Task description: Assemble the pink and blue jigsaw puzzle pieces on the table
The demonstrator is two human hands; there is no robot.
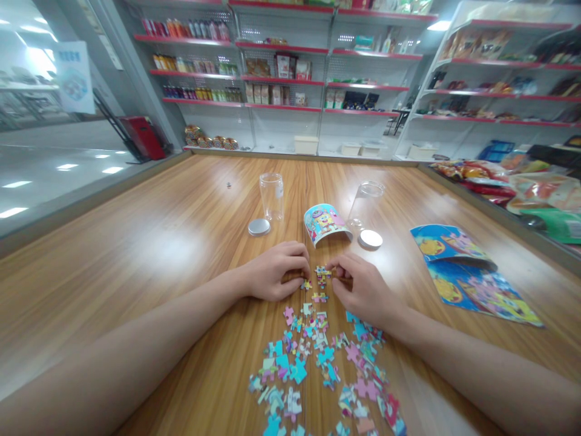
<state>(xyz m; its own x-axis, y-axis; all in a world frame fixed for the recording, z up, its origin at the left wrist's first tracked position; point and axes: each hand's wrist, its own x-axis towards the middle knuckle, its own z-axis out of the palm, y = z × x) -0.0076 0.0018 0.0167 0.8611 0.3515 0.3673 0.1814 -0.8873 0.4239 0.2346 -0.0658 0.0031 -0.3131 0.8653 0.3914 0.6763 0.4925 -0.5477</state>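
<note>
My left hand (280,270) rests on the wooden table, its fingers curled and closed on a small yellow and pink puzzle piece (307,284). Opposite it, my right hand (365,289) is bent, thumb and index finger closed at the edge of a small joined cluster of puzzle pieces (322,274). One yellow and pink piece (320,297) lies just below the cluster. Nearer to me spread many loose puzzle pieces (298,369) in turquoise, pink and green. A curved picture sheet (327,223) with cartoon figures stands just beyond my hands.
Behind stand two clear plastic jars (271,197) (367,203), with a silver lid (259,227) and a whitish lid (370,239) beside them. Blue picture sheets (467,272) lie at the right. Packaged goods (544,188) sit past the table's right edge; stocked shelves (281,79) line the back.
</note>
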